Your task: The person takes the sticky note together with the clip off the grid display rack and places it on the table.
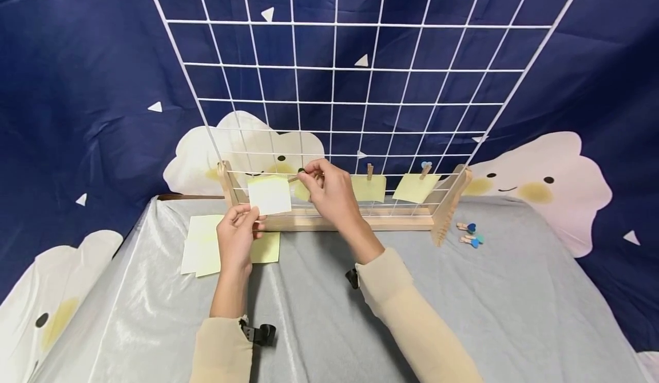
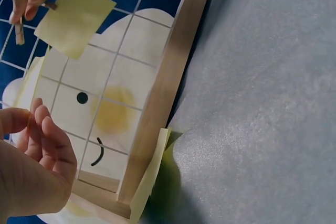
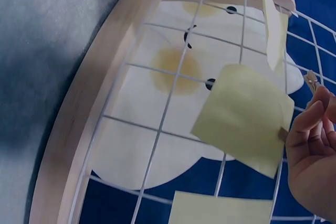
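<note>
Plainly, left hand [image 1: 237, 235] pinches square paper [image 1: 269, 195] (right hand [image 1: 331, 193]: wooden clothespin [image 2: 20, 33]).

1. Smooth, white-coated wire, metal by its look, forms the grid [image 1: 333, 69].
2. Pale, matt, grained wood makes up the grid's base [image 1: 386, 222].
3. Matt yellow paper: the notes [image 1: 270, 195], smooth-faced.
4. Unvarnished-looking wood shapes the pegs [image 1: 370, 172].
5. Soft gray cloth [image 1: 515, 303], velvety, catches a silvery sheen.
6. Navy printed fabric, faintly lustrous and creased, serves as backdrop [image 1: 103, 23].
7. Beige sleeves [image 1: 422, 320] show matt cloth.
</note>
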The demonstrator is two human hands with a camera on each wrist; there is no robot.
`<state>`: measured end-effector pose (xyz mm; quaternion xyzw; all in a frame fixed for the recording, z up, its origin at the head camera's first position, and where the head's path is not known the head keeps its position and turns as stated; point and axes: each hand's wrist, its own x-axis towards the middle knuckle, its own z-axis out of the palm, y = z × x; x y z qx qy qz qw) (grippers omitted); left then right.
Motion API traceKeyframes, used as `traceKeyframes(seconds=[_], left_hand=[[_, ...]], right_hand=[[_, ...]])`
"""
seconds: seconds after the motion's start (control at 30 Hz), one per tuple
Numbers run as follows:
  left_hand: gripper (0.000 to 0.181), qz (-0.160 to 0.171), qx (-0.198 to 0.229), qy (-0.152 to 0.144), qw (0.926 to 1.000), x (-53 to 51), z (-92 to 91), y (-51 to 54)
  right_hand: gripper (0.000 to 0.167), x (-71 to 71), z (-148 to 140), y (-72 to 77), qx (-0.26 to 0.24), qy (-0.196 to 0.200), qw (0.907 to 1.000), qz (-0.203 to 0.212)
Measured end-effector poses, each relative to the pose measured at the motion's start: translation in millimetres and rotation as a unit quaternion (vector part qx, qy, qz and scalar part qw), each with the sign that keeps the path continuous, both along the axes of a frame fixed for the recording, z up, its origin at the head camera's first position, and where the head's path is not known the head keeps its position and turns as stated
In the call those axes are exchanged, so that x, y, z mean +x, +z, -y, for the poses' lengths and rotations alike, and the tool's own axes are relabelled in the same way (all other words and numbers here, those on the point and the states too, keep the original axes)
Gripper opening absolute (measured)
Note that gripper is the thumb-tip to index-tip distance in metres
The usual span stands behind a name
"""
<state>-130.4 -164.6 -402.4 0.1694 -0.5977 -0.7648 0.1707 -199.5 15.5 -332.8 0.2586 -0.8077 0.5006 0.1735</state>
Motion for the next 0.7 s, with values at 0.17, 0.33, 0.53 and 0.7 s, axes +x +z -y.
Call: traceKeyframes(seconds=[0.17, 0.33, 0.53, 0.7], left_hand=[[0.01, -0.006, 0.005, -0.003, 1.0, 1.8, -1.4, -1.5], [0.009, -0.007, 0.007, -0.001, 1.0, 4.1, -1.9, -1.9], [0.01, 0.001, 0.0, -0.004, 1.0, 6.8, -1.0, -1.6], [0.01, 0.004, 0.001, -0.005, 1.0, 9.4, 0.2, -3.0]], right_hand=[[0.014, 5.0, -14, 2.4, -0.026, 0.003, 0.9996, 0.01], [0.014, 9.9, -28, 5.3, -0.046, -0.005, 0.9988, 0.016], [0.013, 13.7, -49, 5.8, -0.05, -0.019, 0.9984, 0.016], [0.014, 17.1, -70, 4.8, -0.053, -0.037, 0.9975, 0.028]])
